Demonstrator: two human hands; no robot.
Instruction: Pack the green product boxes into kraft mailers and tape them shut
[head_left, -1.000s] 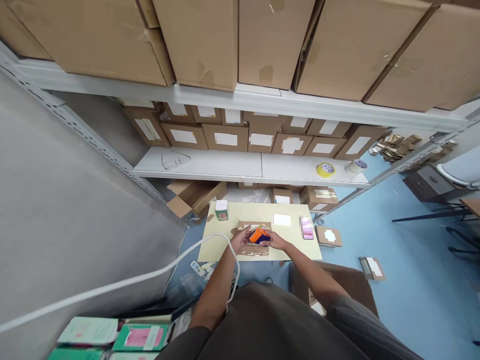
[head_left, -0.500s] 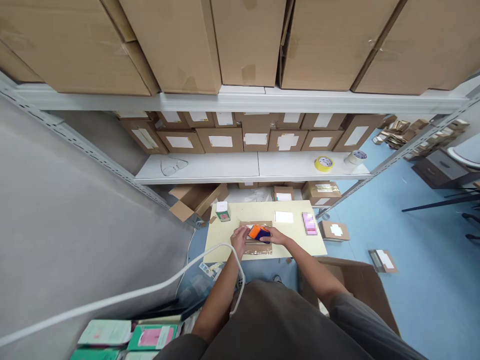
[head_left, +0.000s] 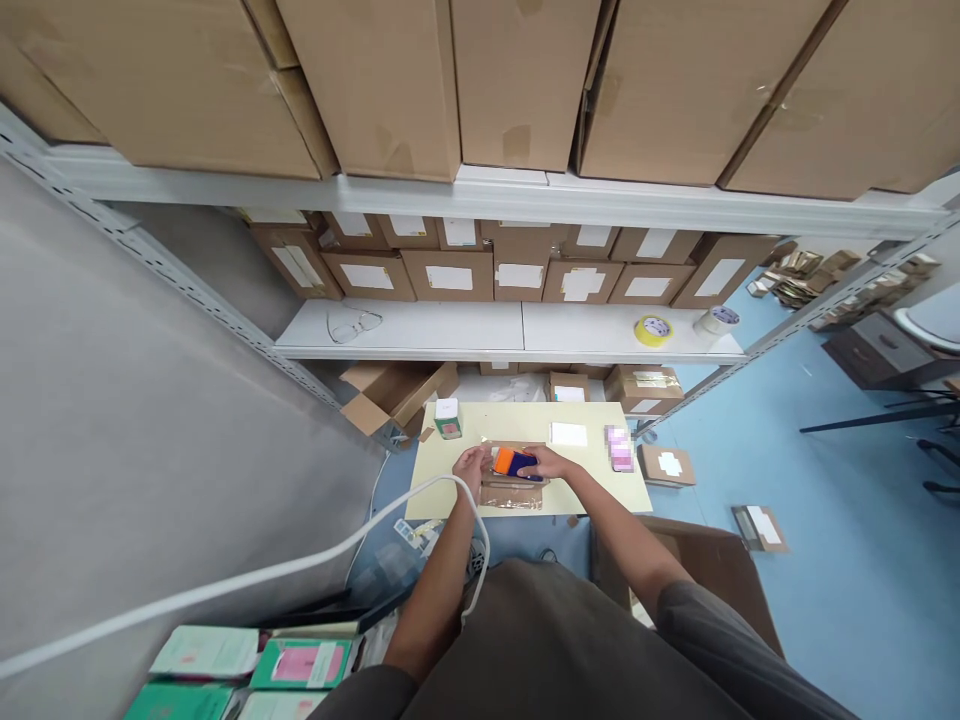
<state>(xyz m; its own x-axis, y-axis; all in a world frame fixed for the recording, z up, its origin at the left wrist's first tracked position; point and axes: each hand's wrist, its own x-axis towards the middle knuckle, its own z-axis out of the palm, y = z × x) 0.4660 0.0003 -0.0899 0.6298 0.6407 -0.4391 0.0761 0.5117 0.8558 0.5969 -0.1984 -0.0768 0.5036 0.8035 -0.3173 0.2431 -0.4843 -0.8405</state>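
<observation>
Seen from above, a person stands at a small pale tabletop (head_left: pixel 600 485) in a storeroom. Well beyond both hands, metal shelving (head_left: pixel 517 190) carries large brown cartons above and a row of labelled boxes below.

Under the hands lies a flat brown cardboard parcel (head_left: pixel 511 492) with shiny strips of tape across it. It looks light and stiff, but thin enough to dent if pressed hard. It is best steadied by its edges.

The left hand (head_left: pixel 471 467) rests at the parcel's left edge beside the orange end of a small tool. It is too small in view to tell whether its fingers grip or only press. The right hand (head_left: pixel 546 464) is closed over the dark end of that orange and blue tool (head_left: pixel 513 463), which sits on top of the parcel between the two hands. The tool looks like hard, smooth plastic: light, rigid, and easiest to hold around its body.

Beyond the left hand stands a small green and white box (head_left: pixel 448 418). Beyond the right hand lies a white card (head_left: pixel 568 434).
</observation>
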